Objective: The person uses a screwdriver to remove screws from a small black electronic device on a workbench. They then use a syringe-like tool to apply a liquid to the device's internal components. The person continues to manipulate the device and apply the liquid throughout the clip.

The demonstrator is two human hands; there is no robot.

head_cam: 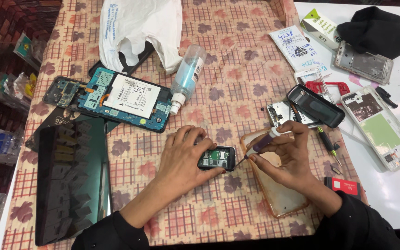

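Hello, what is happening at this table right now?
A person works on a small opened phone on the patterned tablecloth. The left hand holds it steady, while the right hand holds a screwdriver with its tip at the phone's edge. A larger opened phone and a spray bottle lie behind.

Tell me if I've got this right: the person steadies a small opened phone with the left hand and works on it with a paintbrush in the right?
Not quite. In the head view the right hand holds a small screwdriver, not a paintbrush, its tip at the small opened phone. The left hand does steady that phone.
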